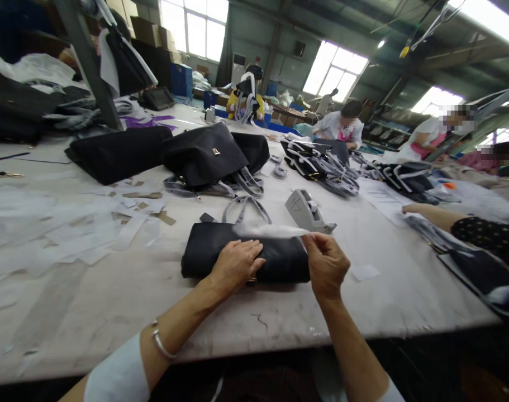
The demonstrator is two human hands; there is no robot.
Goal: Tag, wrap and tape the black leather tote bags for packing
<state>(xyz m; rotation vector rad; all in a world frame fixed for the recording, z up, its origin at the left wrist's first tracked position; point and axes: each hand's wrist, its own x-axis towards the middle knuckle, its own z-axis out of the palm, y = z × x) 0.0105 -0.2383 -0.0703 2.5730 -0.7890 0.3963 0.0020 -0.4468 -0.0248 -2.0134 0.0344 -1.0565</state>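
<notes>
A black handbag [279, 259] lies on the table in front of me, its wrapped handles [260, 207] looping out behind it. My left hand [238, 261] rests on top of the bag with its fingers stretched out flat. A small gold clasp [251, 282] shows just below that palm. At the bag's right end my right hand [326, 262] pinches the end of a thin white strip [275, 230], which runs leftward along the bag's back edge. Motion blurs part of the strip. Just behind the bag stands a grey tape dispenser [307, 209].
White paper scraps [70, 223] cover the table's left side. More black bags [204, 153] lie farther back, with another pile [321, 162] to the right. A co-worker's arm [438, 216] reaches in from the right over a dark bag [476, 273]. Other people work beyond the table.
</notes>
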